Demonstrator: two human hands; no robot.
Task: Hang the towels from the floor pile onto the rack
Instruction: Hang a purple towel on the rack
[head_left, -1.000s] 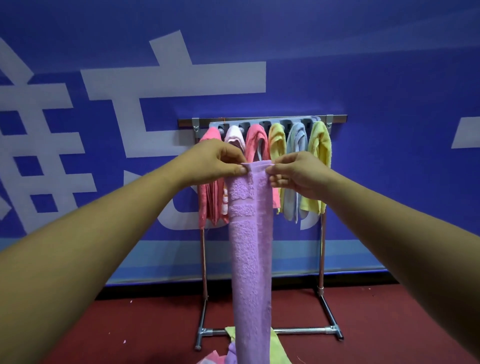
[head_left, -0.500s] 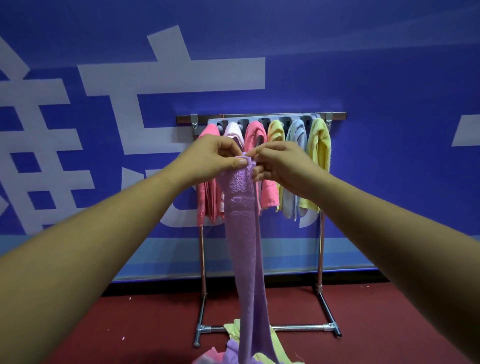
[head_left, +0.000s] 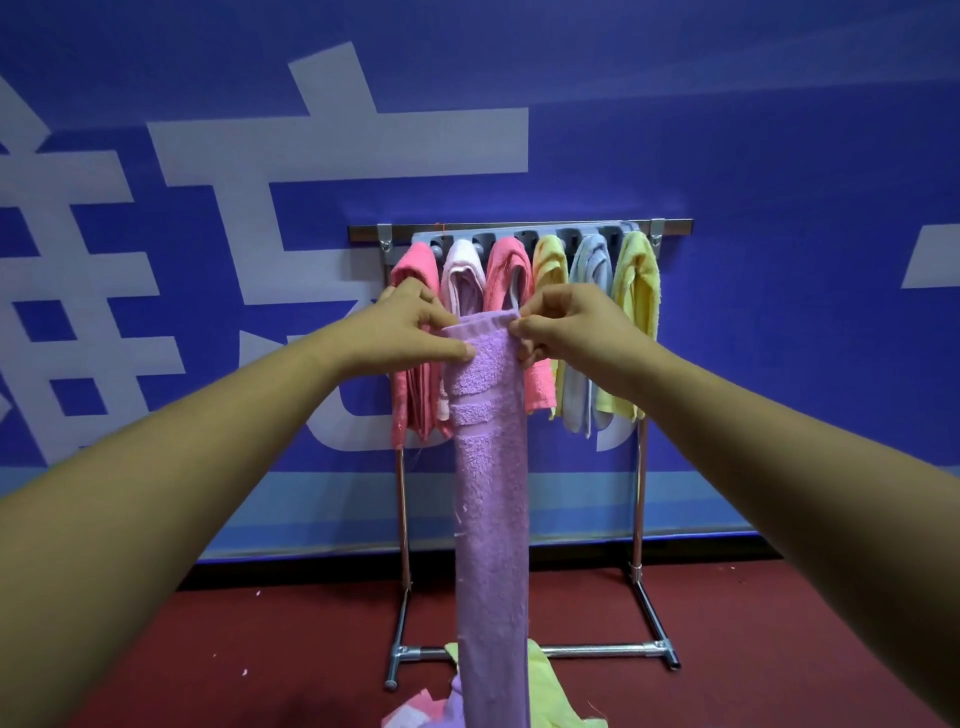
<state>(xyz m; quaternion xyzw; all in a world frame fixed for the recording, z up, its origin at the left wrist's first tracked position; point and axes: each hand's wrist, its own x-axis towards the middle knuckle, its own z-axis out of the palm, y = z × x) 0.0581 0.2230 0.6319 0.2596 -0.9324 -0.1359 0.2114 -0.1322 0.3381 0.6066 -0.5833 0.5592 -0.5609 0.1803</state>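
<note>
A long purple towel (head_left: 491, 493) hangs straight down in front of me, its top edge stretched flat between both hands. My left hand (head_left: 415, 332) pinches the top left corner and my right hand (head_left: 566, 325) pinches the top right corner. Behind them stands the metal rack (head_left: 519, 228) with several towels hung on it: pink, white, pink, yellow, pale blue and yellow. The floor pile (head_left: 550, 691) of yellow, pink and purple cloth lies at the rack's foot, partly hidden by the hanging towel.
A blue wall with large white lettering (head_left: 337, 145) runs right behind the rack. The floor (head_left: 260, 649) is dark red. The rack's base bar (head_left: 597, 649) and feet sit on it near the pile.
The towel's top was bunched between my close-set hands half a second ago. Now my hands have moved apart and the top edge is spread flat again.
</note>
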